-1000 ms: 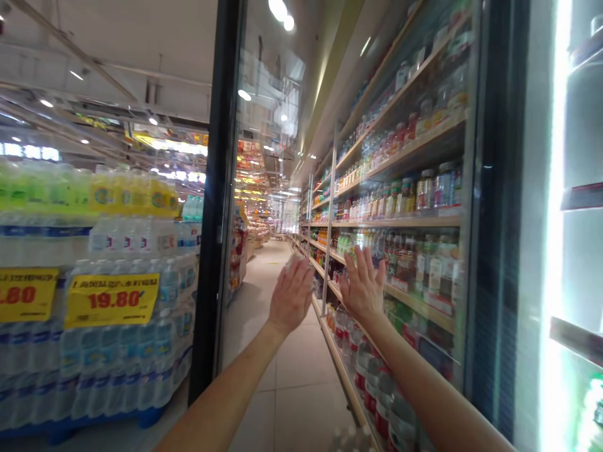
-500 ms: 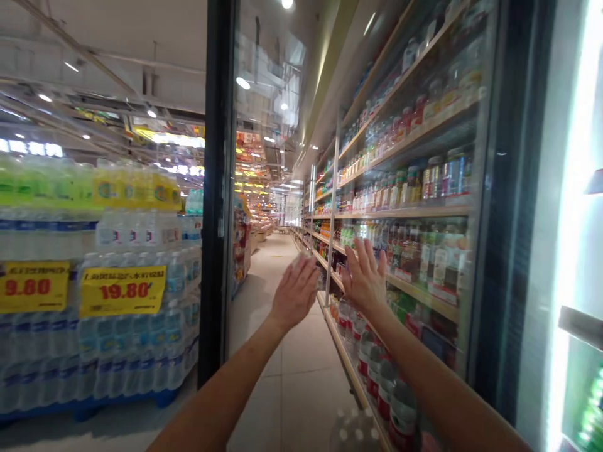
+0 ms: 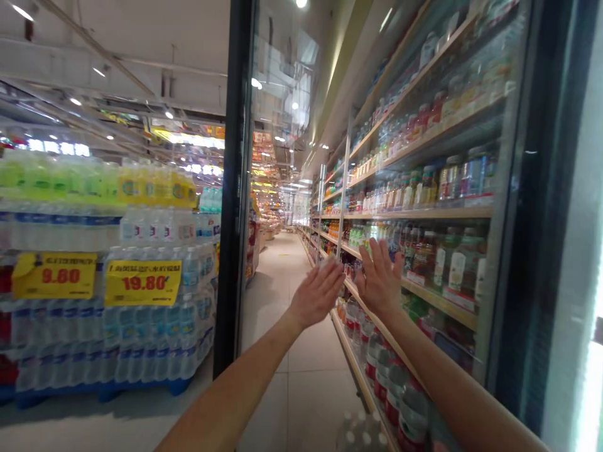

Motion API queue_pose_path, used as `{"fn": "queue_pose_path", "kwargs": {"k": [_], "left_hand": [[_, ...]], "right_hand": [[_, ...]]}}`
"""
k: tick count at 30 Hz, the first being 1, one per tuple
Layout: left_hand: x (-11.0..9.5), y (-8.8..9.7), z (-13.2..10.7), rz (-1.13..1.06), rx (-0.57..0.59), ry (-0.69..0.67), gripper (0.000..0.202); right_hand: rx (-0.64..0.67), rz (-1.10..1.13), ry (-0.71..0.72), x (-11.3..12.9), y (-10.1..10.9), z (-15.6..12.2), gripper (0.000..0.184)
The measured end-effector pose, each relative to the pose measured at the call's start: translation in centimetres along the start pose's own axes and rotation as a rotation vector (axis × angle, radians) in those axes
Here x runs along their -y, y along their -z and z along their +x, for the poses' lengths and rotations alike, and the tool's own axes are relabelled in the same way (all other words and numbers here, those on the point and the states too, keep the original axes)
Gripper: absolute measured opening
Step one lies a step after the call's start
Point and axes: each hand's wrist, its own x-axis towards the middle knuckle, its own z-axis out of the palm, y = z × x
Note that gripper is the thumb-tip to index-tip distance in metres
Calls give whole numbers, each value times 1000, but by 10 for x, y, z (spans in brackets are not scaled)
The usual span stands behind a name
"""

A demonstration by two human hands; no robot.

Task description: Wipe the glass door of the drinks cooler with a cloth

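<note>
Both my arms reach forward against an open glass cooler door [image 3: 282,157] with a black frame [image 3: 234,188]. My left hand [image 3: 316,294] lies flat on the glass, fingers stretched and together. My right hand [image 3: 380,277] is beside it, fingers spread and palm to the glass. Neither hand holds anything. Through the glass I see a long aisle and wooden shelves [image 3: 414,213] full of bottled drinks.
At the left stands a stack of shrink-wrapped water bottles [image 3: 141,326] with yellow price tags [image 3: 142,282] on a blue pallet. The lit cooler interior [image 3: 584,251] is at the far right. A pack of bottle caps [image 3: 360,433] shows at the bottom edge. The tiled aisle floor [image 3: 292,351] runs ahead.
The view has shifted right and the door frame now sits further right. Both hands stay flat on the glass, moved slightly right with it.
</note>
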Motion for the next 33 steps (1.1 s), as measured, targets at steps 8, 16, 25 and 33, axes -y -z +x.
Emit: {"fn": "queue_pose_path", "kwargs": {"k": [8,16,25,33], "left_hand": [[46,7,5,67,-126,501,50],[13,1,6,-29,73,27,48],[40,0,18,69,-100,461,49],[51,4,30,78,-78,290,44]], "right_hand": [[-12,-12,2,0,-2,0,49],[-12,28,0,-1,0,-2,53],[-19,30,-5,0,-3,-2,51],[2,34,38,-14,4,2,53]]}}
